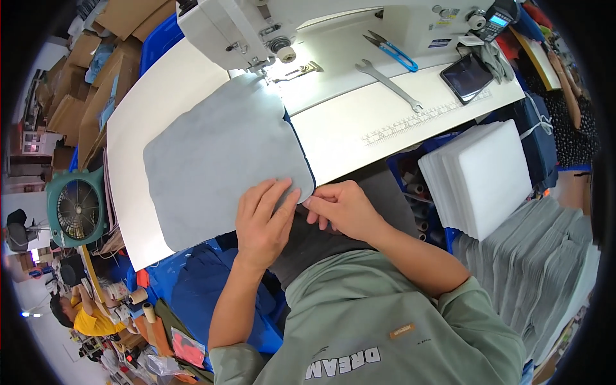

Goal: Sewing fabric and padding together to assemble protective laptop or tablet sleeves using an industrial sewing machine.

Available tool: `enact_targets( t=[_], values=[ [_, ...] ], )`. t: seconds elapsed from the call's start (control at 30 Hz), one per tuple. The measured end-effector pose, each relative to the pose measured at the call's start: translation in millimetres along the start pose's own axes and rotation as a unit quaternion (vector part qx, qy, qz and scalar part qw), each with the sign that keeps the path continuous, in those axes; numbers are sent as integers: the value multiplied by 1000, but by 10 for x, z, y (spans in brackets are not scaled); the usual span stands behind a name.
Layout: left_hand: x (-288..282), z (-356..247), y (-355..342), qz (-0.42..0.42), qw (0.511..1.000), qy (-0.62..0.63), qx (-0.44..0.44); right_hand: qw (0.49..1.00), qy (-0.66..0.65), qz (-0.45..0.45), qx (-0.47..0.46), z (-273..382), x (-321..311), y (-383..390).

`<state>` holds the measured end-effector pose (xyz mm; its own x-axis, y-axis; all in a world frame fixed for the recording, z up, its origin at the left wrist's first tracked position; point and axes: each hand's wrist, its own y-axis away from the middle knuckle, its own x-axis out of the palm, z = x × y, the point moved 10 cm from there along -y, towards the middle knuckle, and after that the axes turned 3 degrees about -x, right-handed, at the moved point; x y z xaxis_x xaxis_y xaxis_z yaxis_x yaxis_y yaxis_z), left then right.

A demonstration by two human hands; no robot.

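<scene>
The grey suede-like fabric panel (pixel 221 160) is being pressed flat on the white worktop (pixel 359 122) by the open left hand (pixel 262 221), while its near corner is being pinched in the closed grip of the right hand (pixel 340 206).

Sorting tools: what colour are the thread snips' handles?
Blue, on the thread snips; head view.

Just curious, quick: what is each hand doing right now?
Left hand: open, flat on the grey fabric piece.
Right hand: fingers pinched on the fabric's near corner.
</scene>
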<state>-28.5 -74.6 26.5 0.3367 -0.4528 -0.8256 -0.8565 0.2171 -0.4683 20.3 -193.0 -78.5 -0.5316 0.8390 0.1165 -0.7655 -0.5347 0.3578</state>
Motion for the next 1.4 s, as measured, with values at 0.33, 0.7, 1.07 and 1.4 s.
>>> enact_targets(
  t=[0.33,0.7,1.07,1.4],
  values=[
    [32,-32,10,-42,998,-33,35,995,-96,37,-9,-129,40,-96],
    [15,-51,-64,20,997,-62,43,957,153,-57,-242,268,-118,104],
    [-34,-5,-154,55,997,-43,34,715,499,-109,-477,938,174,376],
    [257,508,-799,23,998,-32,-52,738,460,-108,-482,1062,181,391]
  ],
)
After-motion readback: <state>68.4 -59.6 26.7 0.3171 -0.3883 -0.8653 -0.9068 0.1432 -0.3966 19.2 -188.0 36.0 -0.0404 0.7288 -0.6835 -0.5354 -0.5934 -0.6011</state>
